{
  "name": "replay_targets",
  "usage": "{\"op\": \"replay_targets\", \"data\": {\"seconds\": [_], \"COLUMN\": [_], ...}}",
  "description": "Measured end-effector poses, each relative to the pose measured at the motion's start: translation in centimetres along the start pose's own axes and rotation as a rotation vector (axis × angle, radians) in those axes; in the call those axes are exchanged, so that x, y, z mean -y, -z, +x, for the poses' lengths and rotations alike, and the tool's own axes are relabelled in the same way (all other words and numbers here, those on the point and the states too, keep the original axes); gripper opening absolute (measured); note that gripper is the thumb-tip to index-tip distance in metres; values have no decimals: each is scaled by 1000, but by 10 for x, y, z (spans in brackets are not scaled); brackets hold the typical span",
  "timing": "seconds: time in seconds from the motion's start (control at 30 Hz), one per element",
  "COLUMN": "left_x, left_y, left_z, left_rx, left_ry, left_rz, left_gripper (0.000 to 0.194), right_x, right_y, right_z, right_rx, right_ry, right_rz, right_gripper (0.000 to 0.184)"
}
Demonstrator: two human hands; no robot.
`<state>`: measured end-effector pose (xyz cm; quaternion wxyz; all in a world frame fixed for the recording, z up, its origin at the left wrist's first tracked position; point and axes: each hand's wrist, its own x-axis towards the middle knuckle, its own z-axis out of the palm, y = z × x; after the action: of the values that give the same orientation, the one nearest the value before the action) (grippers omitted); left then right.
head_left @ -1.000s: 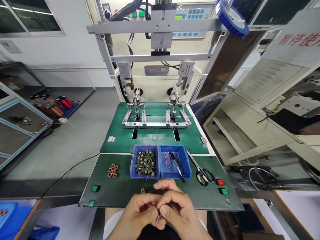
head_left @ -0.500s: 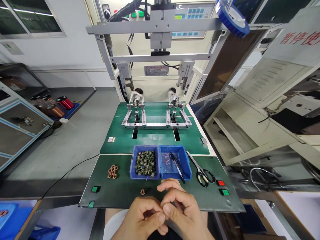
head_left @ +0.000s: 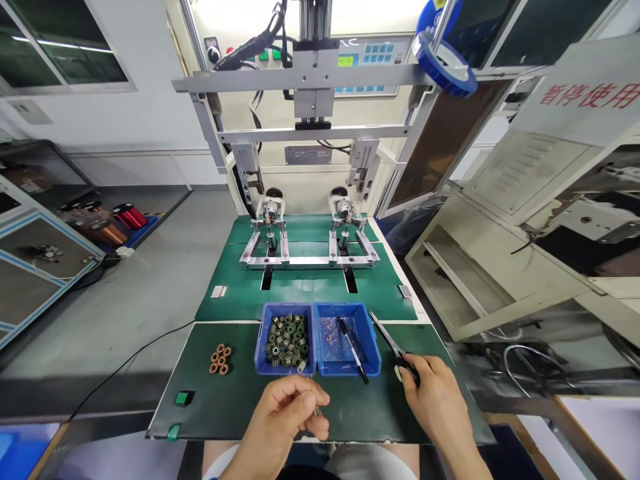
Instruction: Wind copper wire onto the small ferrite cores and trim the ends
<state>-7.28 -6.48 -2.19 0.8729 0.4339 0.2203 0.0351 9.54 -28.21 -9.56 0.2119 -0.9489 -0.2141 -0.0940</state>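
My left hand is closed in a pinch above the front of the green work table. Something small shows between its fingertips, mostly hidden by them. My right hand grips the black handles of a pair of scissors, whose blades lie on the table pointing away from me. A blue bin of small ringed metal cores stands just beyond my left hand. Beside it, a second blue bin holds copper wire scraps and a black pen leaning over the front edge.
Several copper-wound cores lie clustered at the left, near a green button. Behind the bins stands a metal winding fixture with two heads, under the machine's crossbars. A blue reel hangs at upper right.
My hands have come apart. The right one has moved right onto the scissors, while the left stays in front, still pinching. The single wound core near it is out of sight. The view has shifted slightly.
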Motion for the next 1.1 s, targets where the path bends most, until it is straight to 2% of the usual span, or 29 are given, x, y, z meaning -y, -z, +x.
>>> {"op": "replay_targets", "data": {"seconds": [0.1,0.17,0.23,0.33,0.43,0.5,0.57,0.7,0.83,1.1], "left_x": [-8,-13,-17,-22,-26,-27,-26,-20,-15,-12], "left_y": [-11,-16,-20,-23,-26,-30,-34,-40,-37,-25], "left_z": [1,2,4,10,17,21,26,33,42,59], "left_rx": [-78,-132,-164,-174,-172,-163,-148,-103,-93,-43], "left_ry": [-14,-28,-40,-47,-53,-66,-79,-54,3,92], "left_rz": [-42,-49,-41,-21,-11,2,15,37,65,98], "left_gripper": [36,39,41,42,43,42,41,40,38,29], "right_x": [-1,-5,-12,-18,-9,4,22,50,57,49], "right_y": [-1,3,12,38,68,81,86,80,69,57], "right_z": [-2,0,4,9,13,18,26,45,55,52], "right_rx": [11,64,150,369,572,631,717,914,927,913], "right_ry": [-22,-83,-186,-304,-246,-173,-109,-28,0,-42], "right_rz": [-53,7,182,567,835,911,949,1013,1059,1128], "right_gripper": [40,43,44,51,48,38,37,43,44,33]}}
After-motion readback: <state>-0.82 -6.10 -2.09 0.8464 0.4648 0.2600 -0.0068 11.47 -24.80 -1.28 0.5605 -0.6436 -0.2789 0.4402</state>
